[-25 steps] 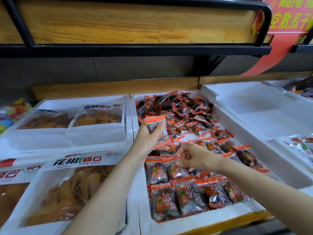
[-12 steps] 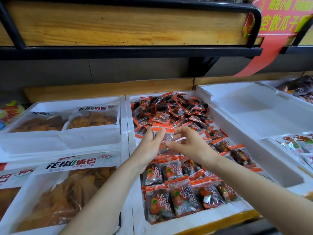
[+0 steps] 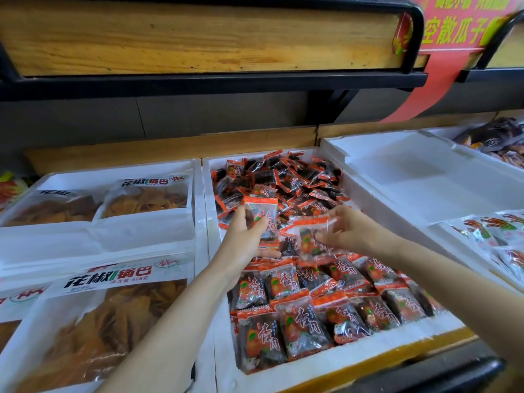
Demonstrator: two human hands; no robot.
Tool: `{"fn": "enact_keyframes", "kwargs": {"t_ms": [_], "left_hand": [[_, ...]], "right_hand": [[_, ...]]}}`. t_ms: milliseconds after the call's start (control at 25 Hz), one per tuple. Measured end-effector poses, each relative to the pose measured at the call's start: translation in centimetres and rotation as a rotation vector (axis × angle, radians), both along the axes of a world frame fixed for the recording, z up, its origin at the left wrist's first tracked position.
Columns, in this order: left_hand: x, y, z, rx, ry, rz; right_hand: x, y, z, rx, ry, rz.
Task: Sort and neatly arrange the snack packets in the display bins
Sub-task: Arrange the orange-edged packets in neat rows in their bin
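A white foam bin (image 3: 312,377) in the middle holds small red-and-black snack packets. Its near half has neat rows of packets (image 3: 300,324); its far half is a loose heap (image 3: 283,177). My left hand (image 3: 243,236) holds one or more upright packets (image 3: 262,214) over the middle of the bin. My right hand (image 3: 351,228) pinches another packet (image 3: 310,236) by its edge, just right of the left hand and above the rows.
Left foam bins hold large bags of orange crisps (image 3: 93,330). To the right is a white foam bin (image 3: 411,171), and pale packets (image 3: 499,234) lie at the right edge. A wooden shelf with a black rail (image 3: 212,80) hangs overhead; a red banner (image 3: 442,66) hangs at the right.
My right hand has lifted from the neat rows, met the left hand, then drawn right with a packet. The left hand stays raised with its packet.
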State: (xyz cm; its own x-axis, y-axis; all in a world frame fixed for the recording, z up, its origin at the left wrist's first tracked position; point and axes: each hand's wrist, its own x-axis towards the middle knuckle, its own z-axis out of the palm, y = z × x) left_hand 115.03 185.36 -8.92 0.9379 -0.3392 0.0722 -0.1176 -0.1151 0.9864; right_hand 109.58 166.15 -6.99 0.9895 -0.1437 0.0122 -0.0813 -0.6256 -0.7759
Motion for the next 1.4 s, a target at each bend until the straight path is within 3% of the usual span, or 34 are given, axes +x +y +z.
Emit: {"fn": "enact_keyframes", "kwargs": {"t_ms": [200, 400, 480, 600, 720, 880, 1040, 1200, 1400], "left_hand": [[-0.2, -0.2, 0.0, -0.053, 0.004, 0.022], [0.0, -0.3, -0.3, -0.032, 0.081, -0.019], [-0.2, -0.4, -0.4, -0.002, 0.022, -0.069], [-0.5, -0.3, -0.7, 0.036, -0.094, -0.193], [-0.9, -0.8, -0.7, 0.087, -0.194, -0.211], [-1.1, -2.0, -2.1, 0.379, -0.506, -0.149], [-0.7, -2.4, -3.7, 0.740, -0.538, -0.343], [-0.7, -2.6, -4.3, 0.772, -0.540, -0.367], [-0.1, -2.5, -5.0, 0.776, -0.577, -0.379]], "right_hand": [[0.6, 0.8, -2.2, -0.188, 0.177, 0.115], [0.8, 0.8, -2.7, -0.363, 0.100, 0.125], [0.5, 1.1, -2.5, -0.266, -0.044, 0.090], [0.1, 2.1, -1.1, 0.045, -0.195, 0.072], [0.0, 2.2, -0.1, 0.005, -0.340, 0.086], [-0.1, -0.6, 0.7, -0.045, -0.366, 0.036], [1.2, -4.3, -0.4, -0.414, -0.128, 0.123], [2.7, -5.0, -3.2, -0.493, -0.001, 0.225], [2.4, -4.9, -5.1, -0.492, -0.239, 0.228]]}}
